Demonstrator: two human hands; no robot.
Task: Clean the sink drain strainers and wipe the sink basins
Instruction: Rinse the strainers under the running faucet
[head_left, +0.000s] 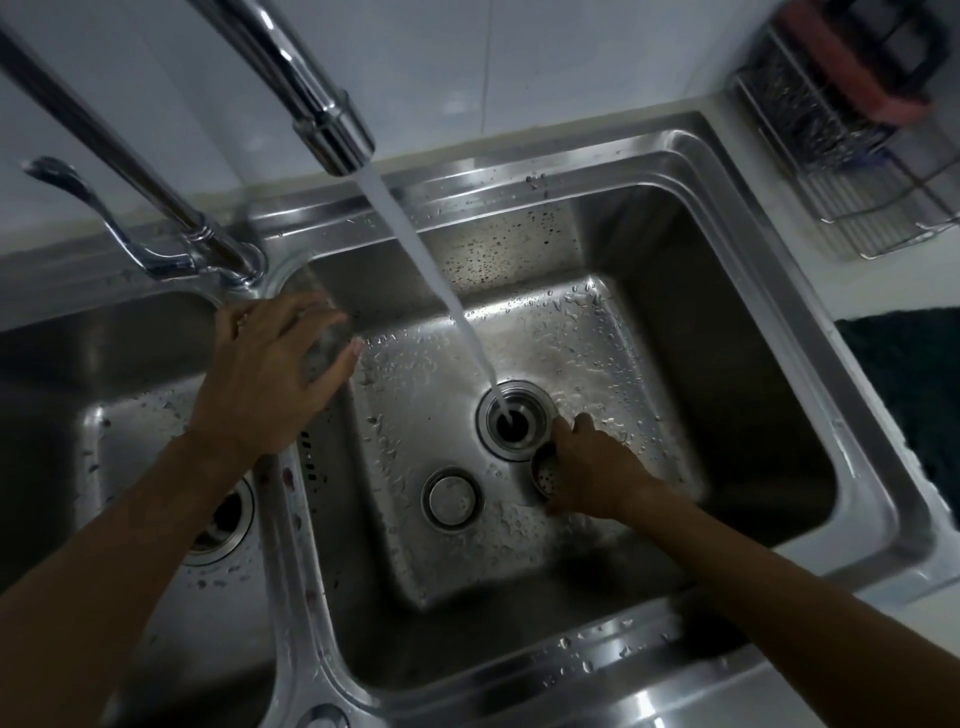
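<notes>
Stopper (451, 497) lies loose on the right basin (727, 364) floor. Just past it, the right hand (597, 475) grips what looks like the strainer (545, 473) beside the open drain (511, 422). Left hand (275, 374) rests spread flat on the divider (297, 551). With the faucet (332, 130) running, gunk could wash straight down.

— How much of the strainer (546, 475) showed?
— Only a perforated edge. The right hand (597, 478) gripping it covered the rest.
— And the left hand (270, 374)?
— Its fingertips were blurred, so whether it held anything could not be told. The forearm (130, 545) hid part of the left drain (228, 519).
— And the edges?
— The faucet (311, 93) ran out at the top and the left basin (47, 364) at the left. The wire rack (852, 156) and a dark mat (909, 374) were cut off at the right, the rack's contents too blurred to name.
</notes>
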